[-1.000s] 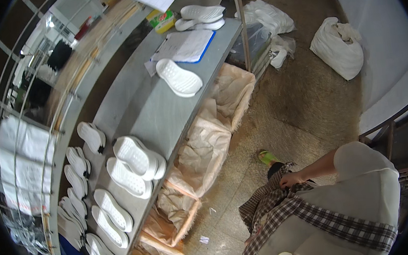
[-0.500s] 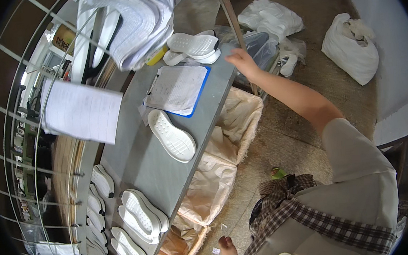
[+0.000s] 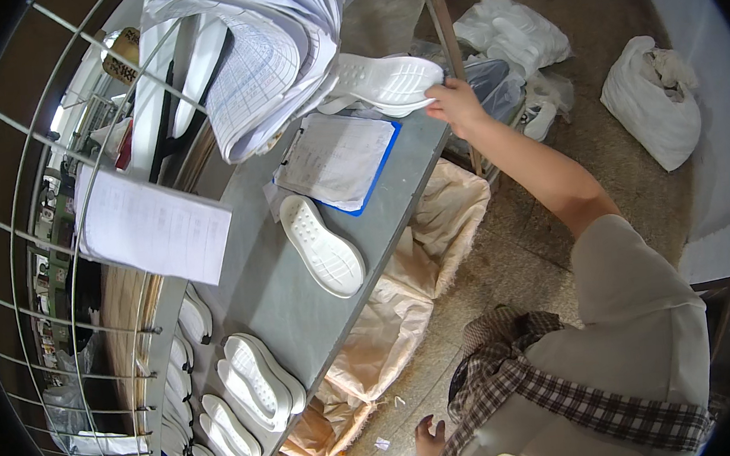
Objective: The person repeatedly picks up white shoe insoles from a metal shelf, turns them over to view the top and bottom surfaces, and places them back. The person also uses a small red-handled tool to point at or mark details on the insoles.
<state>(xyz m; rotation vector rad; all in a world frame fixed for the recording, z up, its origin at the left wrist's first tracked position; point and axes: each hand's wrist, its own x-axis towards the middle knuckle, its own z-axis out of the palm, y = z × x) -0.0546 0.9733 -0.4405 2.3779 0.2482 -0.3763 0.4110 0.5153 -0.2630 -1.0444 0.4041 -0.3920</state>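
Note:
My right hand point(image 3: 456, 105) pinches the end of a white shoe sole point(image 3: 385, 80) at the far end of the grey table point(image 3: 301, 294). Another white sole shows partly beneath it. Down by my body, my left hand point(image 3: 429, 439) hangs beside the checked apron point(image 3: 587, 387), its fingers loosely bent and apart, with nothing in it. A blue clipboard point(image 3: 377, 170) with written sheets lies just nearer than the held sole. Nearer still, a single white sole point(image 3: 321, 245) rests on the tabletop.
Several paired soles point(image 3: 257, 381) stand along the table's near end. Cloth-lined bins point(image 3: 396, 286) sit against its edge. A wire rack point(image 3: 67, 245) with hanging papers point(image 3: 152, 225) borders the left. White sacks point(image 3: 654, 103) lie on the floor.
My right hand has closed on the end of a sole from the far stack, and that sole has shifted and tilted. The view has moved slightly.

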